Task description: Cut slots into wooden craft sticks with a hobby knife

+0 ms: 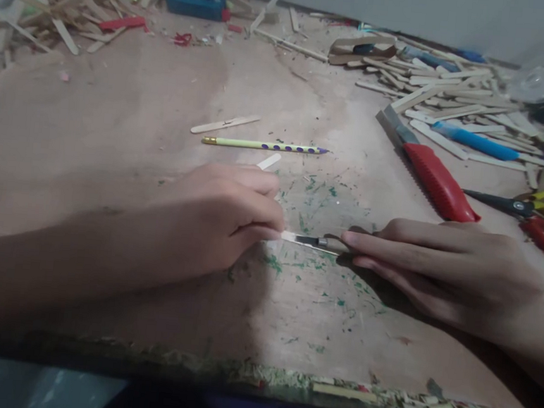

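Near the middle of the table my left hand [232,219] is closed, its thumb and forefinger pressing on a pale craft stick [289,236]. From the right, my right hand [442,263] pinches a thin craft knife [322,241] with a metal collar; its dark flat tip lies along that stick. Most of the knife's handle is hidden by the fingers. Another stick end [270,161] shows just beyond my left knuckles. Farther back lie a yellow pencil with purple dots [258,145] and a loose craft stick [225,124]. Green shavings [306,223] are scattered around my hands.
On the right lie a red-handled utility knife [438,180], scissors [533,208], a blue pen-like tool [477,141] and a heap of craft sticks [453,96]. More sticks [41,12] pile up at the back left, near a blue box [195,3]. Wood scraps [346,391] line the front edge.
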A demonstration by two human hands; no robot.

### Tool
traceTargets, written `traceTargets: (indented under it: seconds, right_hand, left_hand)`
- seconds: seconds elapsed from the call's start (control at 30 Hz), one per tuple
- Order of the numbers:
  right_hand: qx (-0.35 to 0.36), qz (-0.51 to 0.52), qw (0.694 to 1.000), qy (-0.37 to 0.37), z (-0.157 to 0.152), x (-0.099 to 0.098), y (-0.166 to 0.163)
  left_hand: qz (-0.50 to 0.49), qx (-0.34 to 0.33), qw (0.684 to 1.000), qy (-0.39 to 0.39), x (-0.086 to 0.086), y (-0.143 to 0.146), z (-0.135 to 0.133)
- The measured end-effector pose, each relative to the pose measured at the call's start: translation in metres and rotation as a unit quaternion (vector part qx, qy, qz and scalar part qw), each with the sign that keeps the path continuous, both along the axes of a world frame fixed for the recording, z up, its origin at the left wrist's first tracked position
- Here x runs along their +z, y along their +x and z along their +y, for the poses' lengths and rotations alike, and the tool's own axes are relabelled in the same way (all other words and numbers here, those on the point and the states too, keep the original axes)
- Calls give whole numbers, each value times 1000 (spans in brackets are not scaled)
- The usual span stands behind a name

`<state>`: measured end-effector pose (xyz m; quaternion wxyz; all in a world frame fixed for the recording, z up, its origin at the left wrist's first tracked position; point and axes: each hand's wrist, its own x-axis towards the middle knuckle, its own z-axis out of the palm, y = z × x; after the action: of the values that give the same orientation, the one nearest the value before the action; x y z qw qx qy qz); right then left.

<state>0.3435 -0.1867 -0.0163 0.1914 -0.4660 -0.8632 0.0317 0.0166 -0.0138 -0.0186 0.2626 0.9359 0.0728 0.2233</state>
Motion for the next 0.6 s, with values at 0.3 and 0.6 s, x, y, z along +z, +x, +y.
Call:
traceTargets:
  seconds: [0.3,0.6]
  right_hand:
    - [-3,14,999,31,2,-2,-7]
    - [-2,-11,998,60,6,2,-15]
  left_hand:
    - [5,-1,1000,-5,-2,1,2]
    - [25,9,1000,0,7,1,-1]
